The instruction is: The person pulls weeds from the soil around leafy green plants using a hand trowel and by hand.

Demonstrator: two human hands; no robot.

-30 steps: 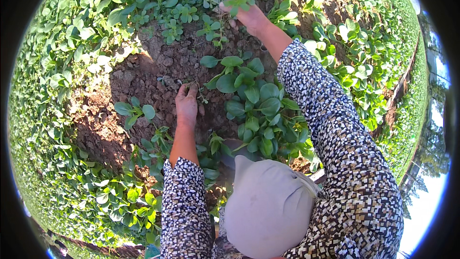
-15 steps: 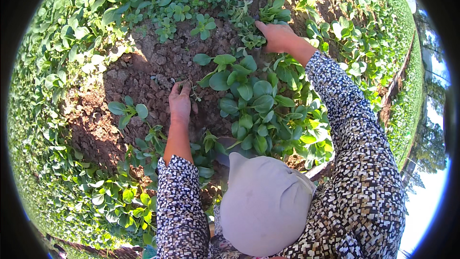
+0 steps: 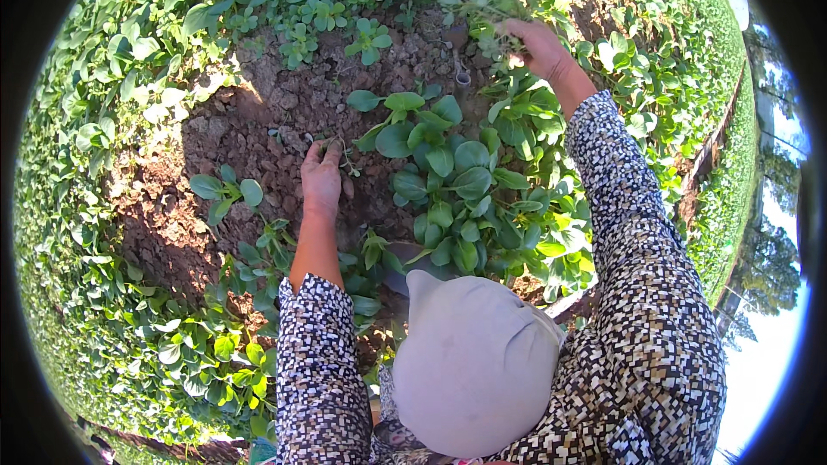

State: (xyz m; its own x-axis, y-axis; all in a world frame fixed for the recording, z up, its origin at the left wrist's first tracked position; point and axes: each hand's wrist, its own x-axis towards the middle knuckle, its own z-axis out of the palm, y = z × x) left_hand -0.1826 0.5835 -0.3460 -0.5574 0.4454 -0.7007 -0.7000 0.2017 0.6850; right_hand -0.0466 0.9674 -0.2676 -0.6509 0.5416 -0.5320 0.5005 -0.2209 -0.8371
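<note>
My right hand (image 3: 541, 50) is raised at the upper right, its fingers closed round a tuft of weeds (image 3: 493, 13) that is smeared by motion. Bare brown soil (image 3: 284, 103) lies under my left hand (image 3: 321, 179), whose fingers are pinched together. A thin weed sprig (image 3: 347, 158) sticks out beside those fingertips and appears held by them. Between my two arms grows a clump of broad-leaved green plants (image 3: 452, 176). Below the right hand, a small grey tube-like piece (image 3: 463, 77) shows at the soil.
A young leafy plant (image 3: 226, 192) stands left of my left hand. Low weeds (image 3: 369, 39) cover the ground farther off. Dense leafy crop (image 3: 112, 327) fills the left side. A pale grey rounded cloth shape (image 3: 472, 370) blocks the lower middle.
My right hand has lifted up and to the right, pulling the weed tuft away from the soil and uncovering the grey tube-like piece. The left hand has hardly moved.
</note>
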